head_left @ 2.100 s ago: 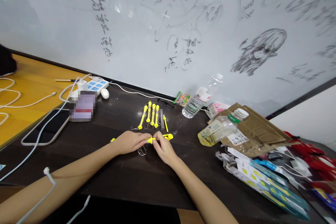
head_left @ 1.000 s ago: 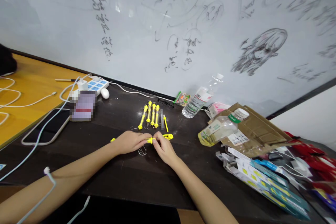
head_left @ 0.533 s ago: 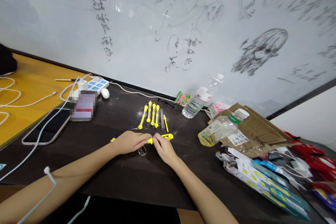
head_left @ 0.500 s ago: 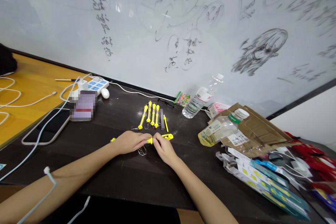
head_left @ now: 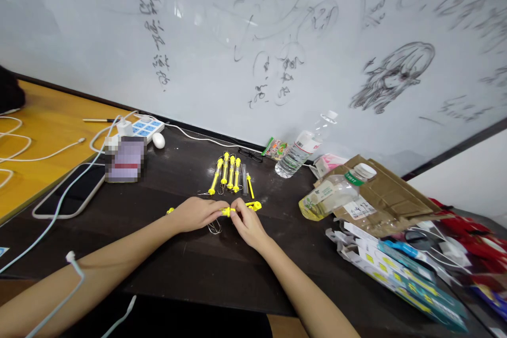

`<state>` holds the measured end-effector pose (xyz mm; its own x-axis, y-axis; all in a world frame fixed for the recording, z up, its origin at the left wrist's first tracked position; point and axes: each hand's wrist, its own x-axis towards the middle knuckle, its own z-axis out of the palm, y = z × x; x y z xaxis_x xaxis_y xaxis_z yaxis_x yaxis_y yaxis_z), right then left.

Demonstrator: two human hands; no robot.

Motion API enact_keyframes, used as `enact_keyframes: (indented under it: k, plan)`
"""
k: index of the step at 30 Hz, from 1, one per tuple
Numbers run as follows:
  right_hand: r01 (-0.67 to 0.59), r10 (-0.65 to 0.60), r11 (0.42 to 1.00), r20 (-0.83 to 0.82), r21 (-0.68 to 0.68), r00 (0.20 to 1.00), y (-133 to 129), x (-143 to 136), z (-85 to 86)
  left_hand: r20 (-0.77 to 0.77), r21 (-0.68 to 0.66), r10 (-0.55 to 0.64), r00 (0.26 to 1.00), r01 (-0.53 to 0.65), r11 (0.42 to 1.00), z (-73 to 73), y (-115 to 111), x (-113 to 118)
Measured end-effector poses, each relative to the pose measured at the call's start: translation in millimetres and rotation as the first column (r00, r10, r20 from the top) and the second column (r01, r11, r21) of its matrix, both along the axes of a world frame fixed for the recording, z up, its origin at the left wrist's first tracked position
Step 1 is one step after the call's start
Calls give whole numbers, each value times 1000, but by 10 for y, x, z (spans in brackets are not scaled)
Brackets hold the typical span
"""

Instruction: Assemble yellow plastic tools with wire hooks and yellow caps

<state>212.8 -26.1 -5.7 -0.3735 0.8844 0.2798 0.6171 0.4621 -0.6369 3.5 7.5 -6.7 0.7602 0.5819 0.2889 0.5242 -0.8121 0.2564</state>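
My left hand [head_left: 198, 213] and my right hand [head_left: 246, 223] meet over the dark table [head_left: 190, 269], fingertips close together. Both are closed on a small yellow part [head_left: 227, 212] between them. A thin pale loop of string or wire [head_left: 215, 227] hangs below my left fingers. Another yellow piece [head_left: 254, 205] lies just beyond my right hand, and a yellow bit [head_left: 170, 210] shows left of my left hand. Behind my hands lie several yellow-capped clear tubes [head_left: 225, 169], with a bare clear tube [head_left: 244, 180] and a thin yellow rod [head_left: 250, 187] beside them.
A water bottle [head_left: 298, 154] and a bottle of yellow liquid [head_left: 335, 193] stand tilted in view at right, by a cardboard piece [head_left: 386, 195] and an open box [head_left: 407, 280]. At left are a phone [head_left: 71, 190], a power strip [head_left: 147, 129] and white cables.
My right fingers have shifted very slightly around the yellow part. Otherwise the scene looks the same.
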Motion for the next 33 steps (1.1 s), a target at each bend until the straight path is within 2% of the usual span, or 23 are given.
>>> enact_keyframes:
  k: [16, 23, 33]
  plan:
    - [23, -24, 1000, 52, 14, 998, 22, -8, -20, 59, 0, -7, 998, 7, 1000, -46, 16, -7]
    - [19, -19, 1000, -2, -5, 1000, -1, 3, -14, 10, 7, 1, 1000, -1, 1000, -17, 10, -3]
    - [28, -29, 1000, 57, 14, 998, 22, -5, -17, -11, 21, 5, 1000, -5, 1000, -24, 13, -2]
